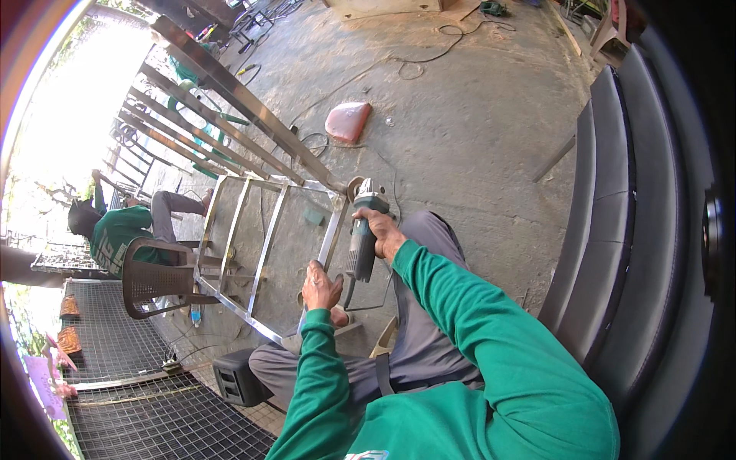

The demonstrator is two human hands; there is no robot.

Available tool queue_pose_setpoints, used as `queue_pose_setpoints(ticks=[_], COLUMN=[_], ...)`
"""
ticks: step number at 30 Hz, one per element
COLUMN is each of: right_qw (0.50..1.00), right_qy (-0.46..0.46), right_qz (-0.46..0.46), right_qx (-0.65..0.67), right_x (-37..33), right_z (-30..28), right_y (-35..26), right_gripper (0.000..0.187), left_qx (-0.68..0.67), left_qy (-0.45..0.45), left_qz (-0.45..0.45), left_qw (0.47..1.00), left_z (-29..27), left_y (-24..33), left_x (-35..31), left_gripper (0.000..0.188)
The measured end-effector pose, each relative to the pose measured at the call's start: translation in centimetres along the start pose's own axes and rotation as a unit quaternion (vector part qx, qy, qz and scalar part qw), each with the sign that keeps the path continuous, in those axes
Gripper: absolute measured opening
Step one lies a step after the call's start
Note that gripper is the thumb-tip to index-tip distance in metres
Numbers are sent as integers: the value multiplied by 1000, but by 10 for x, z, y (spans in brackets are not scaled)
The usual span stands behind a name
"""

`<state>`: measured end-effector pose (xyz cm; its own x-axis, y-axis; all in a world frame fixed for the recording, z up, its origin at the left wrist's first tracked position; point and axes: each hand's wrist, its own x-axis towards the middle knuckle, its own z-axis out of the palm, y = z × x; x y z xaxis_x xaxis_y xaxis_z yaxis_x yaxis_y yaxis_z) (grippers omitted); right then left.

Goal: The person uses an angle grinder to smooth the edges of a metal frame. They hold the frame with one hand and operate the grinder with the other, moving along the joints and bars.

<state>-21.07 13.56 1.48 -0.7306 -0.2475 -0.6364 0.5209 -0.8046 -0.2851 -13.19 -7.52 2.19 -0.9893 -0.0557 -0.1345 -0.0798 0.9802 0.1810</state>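
Observation:
My right hand (378, 230) grips the body of a grey-green angle grinder (363, 238). Its disc (354, 188) meets the top corner of a shiny steel ladder-like frame (264, 245) that lies across my lap. My left hand (320, 287) is closed around the frame's side bar, just beside the grinder's rear end. Both my arms are in green long sleeves. The grinder's cable trails off over the concrete floor.
Another person in a green shirt (115, 234) sits on a brown plastic chair (153, 284) at the left. Wire mesh panels (130, 399) lie lower left, beside a black box (236, 377). More steel frames (192, 115), a pinkish lump (347, 121) and dark stacked panels (636, 230) surround me.

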Motion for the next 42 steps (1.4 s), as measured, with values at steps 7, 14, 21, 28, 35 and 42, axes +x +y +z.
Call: queue_pose_setpoints(ticks=[7,14,21,28,35,42], right_qw=[998,1000,1000,999,1000,1000], right_qy=[-53,-15,-12,-39,18,13], right_qz=[-34,0,-18,-21,17,4], right_qx=[-24,-1,-7,-1,7,13], right_x=[-6,-1,-1,-4,14,18], right_z=[2,1,0,2,-5,-6], right_y=[4,3,3,7,10,19], right_gripper=[24,26,16,22,21,21], left_qx=[-9,5,1,-4,-10,-20], left_qy=[5,13,23,2,-4,5], left_qz=[10,19,23,8,-1,4], left_qw=[1000,1000,999,1000,1000,1000], left_z=[1,3,2,-1,0,1], left_y=[0,-3,-1,1,0,-2], left_x=[-2,1,-2,-1,1,0], left_gripper=[57,59,57,58,58,59])
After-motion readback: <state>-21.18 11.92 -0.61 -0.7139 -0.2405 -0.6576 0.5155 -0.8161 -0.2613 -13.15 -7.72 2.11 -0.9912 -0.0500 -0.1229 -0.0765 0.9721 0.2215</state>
